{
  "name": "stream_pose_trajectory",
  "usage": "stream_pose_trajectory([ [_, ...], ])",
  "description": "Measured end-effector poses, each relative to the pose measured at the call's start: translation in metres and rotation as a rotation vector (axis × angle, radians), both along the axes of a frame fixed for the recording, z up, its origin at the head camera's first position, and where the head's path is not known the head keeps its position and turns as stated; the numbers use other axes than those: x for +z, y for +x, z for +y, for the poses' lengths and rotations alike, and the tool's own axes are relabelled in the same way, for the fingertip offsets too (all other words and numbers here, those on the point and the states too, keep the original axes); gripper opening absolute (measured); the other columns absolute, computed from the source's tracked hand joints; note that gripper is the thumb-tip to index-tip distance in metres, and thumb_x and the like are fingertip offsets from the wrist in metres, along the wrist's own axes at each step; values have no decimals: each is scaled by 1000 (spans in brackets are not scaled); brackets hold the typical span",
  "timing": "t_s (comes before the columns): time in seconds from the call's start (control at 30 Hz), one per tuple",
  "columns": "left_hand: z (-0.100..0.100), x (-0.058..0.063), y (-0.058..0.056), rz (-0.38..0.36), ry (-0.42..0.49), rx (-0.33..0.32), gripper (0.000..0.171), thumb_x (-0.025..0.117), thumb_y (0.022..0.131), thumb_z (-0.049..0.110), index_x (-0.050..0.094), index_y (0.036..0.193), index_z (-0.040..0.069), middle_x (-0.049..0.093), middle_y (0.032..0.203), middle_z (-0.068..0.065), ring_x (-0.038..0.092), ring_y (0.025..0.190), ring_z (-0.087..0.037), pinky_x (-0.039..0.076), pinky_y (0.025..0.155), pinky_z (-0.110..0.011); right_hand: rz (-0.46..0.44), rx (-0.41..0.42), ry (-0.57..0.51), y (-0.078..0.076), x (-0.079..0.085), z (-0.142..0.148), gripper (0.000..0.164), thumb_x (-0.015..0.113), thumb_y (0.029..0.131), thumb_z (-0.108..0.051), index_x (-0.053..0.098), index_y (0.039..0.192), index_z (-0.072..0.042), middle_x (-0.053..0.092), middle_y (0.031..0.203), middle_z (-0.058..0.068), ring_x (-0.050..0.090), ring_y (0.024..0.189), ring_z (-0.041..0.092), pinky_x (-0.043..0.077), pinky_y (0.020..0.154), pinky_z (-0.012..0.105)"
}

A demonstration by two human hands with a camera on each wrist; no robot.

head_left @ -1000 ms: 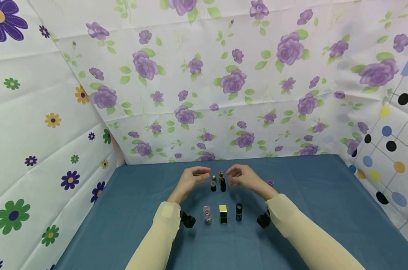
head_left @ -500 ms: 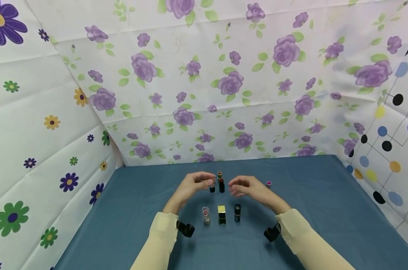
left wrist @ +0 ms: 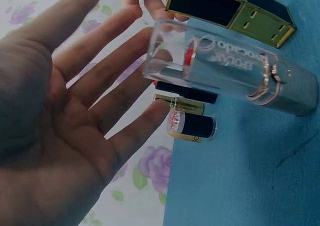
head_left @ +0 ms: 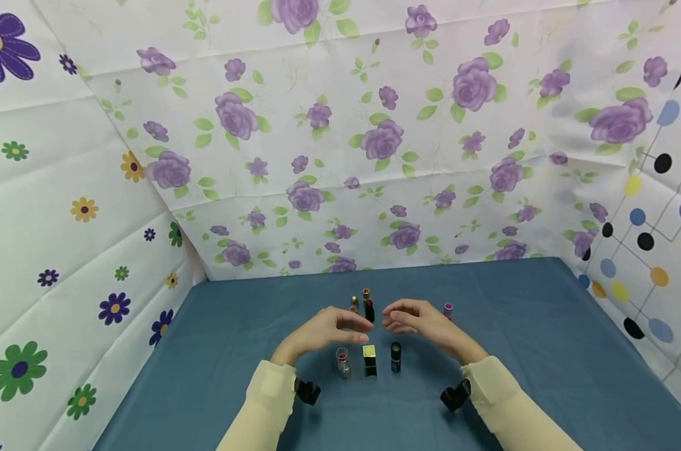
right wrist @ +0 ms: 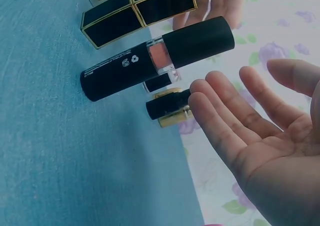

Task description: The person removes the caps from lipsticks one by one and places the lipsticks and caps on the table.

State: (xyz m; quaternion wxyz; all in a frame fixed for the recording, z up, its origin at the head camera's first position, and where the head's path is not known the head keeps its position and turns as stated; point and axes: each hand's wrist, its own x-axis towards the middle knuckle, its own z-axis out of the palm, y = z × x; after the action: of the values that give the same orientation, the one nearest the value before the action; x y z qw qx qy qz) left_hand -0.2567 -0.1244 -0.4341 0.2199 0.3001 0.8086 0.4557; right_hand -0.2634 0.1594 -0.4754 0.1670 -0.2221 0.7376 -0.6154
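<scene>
My left hand (head_left: 334,329) hovers over the table, fingers extended and holding nothing. Just in front of it stands a lipstick with a clear cap (head_left: 343,363), large in the left wrist view (left wrist: 225,71). Beside that are a square black-and-gold lipstick (head_left: 369,363) and a round black lipstick tube (head_left: 395,358). My right hand (head_left: 425,321), also empty with loosely bent fingers, hangs beyond the black tube (right wrist: 120,68). Behind both hands, a cluster includes an uncapped black lipstick with a red tip (head_left: 369,312) and a gold one (head_left: 366,295); my left hand partly covers another lipstick (head_left: 354,304).
A bright pink-topped lipstick (head_left: 448,309) stands behind my right wrist, partly hidden by it. The blue tablecloth (head_left: 520,326) ends at a flowered cloth backdrop (head_left: 329,150), with patterned cloth on both sides. Each wrist carries a small black camera (head_left: 308,391).
Both hands have drawn back toward me from the rear cluster of lipsticks, lower in the head view. The left hand now sits over the gap between the two groups. The lipsticks have stayed in place.
</scene>
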Motion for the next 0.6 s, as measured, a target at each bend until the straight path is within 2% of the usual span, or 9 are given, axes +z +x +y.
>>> stream_pose_trajectory([
  [0.1,2,-1,1,-26,-19,-40,42,72,101,28,67,140,12,67,139,-7,61,130,-28,51,106,-40,-17,1,-6,0,-1,2,44,58,109,-33,61,138,0,67,127,21,65,120,40,53,105,50],
  [0.23,6,-4,3,-21,-70,-63,45,77,98,28,67,139,13,68,137,-1,60,131,-26,50,108,-44,-40,-3,-6,1,-2,3,48,58,109,-33,57,141,4,68,127,20,64,121,43,51,106,54],
  [0.33,9,-6,3,0,-97,-70,44,80,95,27,70,135,13,69,133,3,63,125,-20,52,105,-40,-53,-5,-4,1,-3,3,51,58,109,-34,55,142,5,68,126,18,64,120,42,50,106,56],
  [0.6,14,-9,3,0,-100,-93,38,81,94,19,74,129,9,73,124,3,68,113,-13,55,96,-31,-79,17,-8,1,-9,1,51,57,110,-33,55,141,8,69,125,17,64,120,44,51,105,55],
])
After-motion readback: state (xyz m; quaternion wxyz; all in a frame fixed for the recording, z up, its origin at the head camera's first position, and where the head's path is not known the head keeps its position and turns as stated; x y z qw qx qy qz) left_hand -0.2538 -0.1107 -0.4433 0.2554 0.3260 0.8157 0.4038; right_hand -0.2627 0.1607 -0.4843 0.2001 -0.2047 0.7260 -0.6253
